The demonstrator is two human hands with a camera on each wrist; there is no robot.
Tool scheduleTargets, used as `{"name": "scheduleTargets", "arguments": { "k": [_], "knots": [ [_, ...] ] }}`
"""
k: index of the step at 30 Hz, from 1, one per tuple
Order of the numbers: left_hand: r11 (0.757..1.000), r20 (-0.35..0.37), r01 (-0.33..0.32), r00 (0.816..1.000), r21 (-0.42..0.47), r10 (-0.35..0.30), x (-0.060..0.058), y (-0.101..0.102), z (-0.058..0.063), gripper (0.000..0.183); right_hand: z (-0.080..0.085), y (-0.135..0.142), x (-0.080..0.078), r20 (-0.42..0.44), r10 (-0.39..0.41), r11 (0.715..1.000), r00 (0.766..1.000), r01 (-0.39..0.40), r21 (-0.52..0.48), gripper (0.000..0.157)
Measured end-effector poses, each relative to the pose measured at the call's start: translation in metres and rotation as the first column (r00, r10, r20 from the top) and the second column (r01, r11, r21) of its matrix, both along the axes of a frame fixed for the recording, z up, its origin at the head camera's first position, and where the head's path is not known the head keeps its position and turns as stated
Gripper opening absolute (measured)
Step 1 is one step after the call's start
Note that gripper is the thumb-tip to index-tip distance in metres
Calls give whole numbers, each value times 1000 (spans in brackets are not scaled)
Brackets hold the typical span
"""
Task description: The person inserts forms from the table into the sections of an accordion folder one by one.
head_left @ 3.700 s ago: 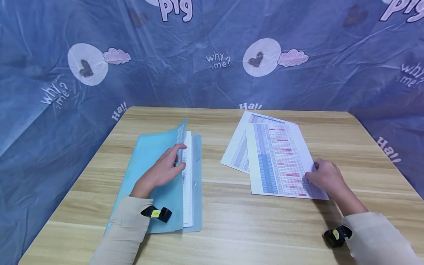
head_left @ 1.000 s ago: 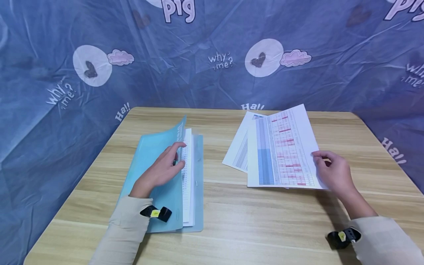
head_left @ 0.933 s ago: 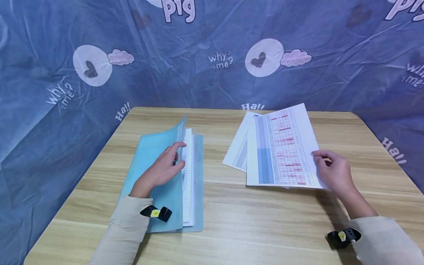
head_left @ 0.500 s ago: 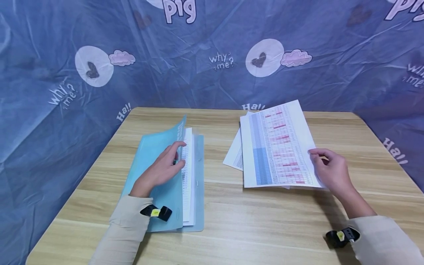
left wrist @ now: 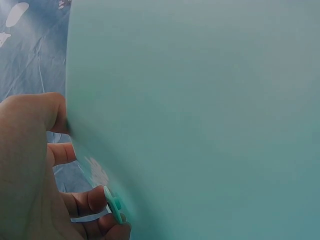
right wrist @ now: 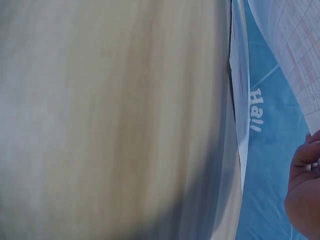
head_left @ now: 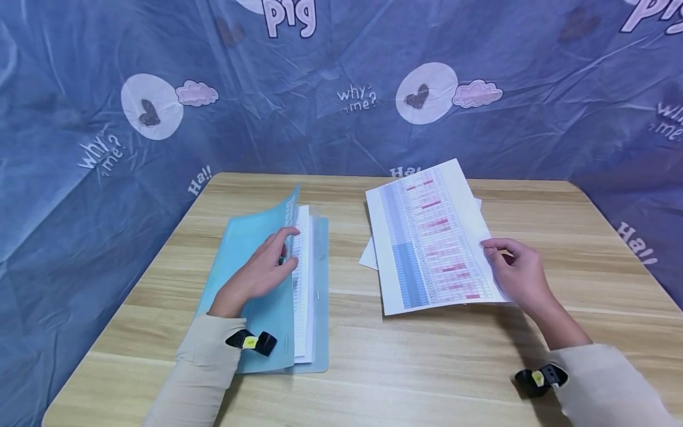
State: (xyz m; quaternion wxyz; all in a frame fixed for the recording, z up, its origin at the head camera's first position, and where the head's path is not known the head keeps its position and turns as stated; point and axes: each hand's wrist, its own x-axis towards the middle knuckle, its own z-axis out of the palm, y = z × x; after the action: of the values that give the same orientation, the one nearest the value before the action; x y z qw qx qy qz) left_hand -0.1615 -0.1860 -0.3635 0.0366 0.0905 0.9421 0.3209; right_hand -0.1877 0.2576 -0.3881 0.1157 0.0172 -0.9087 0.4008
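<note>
My left hand (head_left: 258, 270) grips the raised free edge of a light-blue plastic file folder's cover (head_left: 240, 237). In the left wrist view, my fingers curl at the edge of that cover (left wrist: 200, 100), beside a small green button clasp (left wrist: 114, 205). White printed sheets (head_left: 302, 296) show inside the folder. On the right, my right hand (head_left: 517, 270) pinches the right edge of a printed table sheet (head_left: 432, 249), raised and tilted. The right wrist view catches my right hand (right wrist: 302, 185) and the bent sheet (right wrist: 300, 55) at its edge.
Other printed paper (head_left: 368, 256) lies on the table beneath the lifted sheet, mostly covered by it. The wooden table (head_left: 395, 367) extends around both. A blue patterned cloth (head_left: 331, 136) hangs along the back and sides.
My right hand has lifted the printed sheet off the table and moved it left, tilting it over the paper below. My left hand stays at the folder's cover.
</note>
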Motion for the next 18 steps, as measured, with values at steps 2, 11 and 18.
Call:
{"name": "scheduleTargets", "arguments": {
  "k": [2,11,18],
  "knots": [
    [1000,-1,0,1000,0,0,0,0,0,51,0,-3,-1,-10,14,1000,1000,-14,-6,24],
    [1000,0,-4,1000,2,4,1,0,0,51,0,-16,-1,-2,61,998,998,-61,-19,23],
    [1000,3,-9,1000,1,9,1,0,-1,51,-1,-26,-3,-10,111,991,994,-112,-72,22]
  ]
}}
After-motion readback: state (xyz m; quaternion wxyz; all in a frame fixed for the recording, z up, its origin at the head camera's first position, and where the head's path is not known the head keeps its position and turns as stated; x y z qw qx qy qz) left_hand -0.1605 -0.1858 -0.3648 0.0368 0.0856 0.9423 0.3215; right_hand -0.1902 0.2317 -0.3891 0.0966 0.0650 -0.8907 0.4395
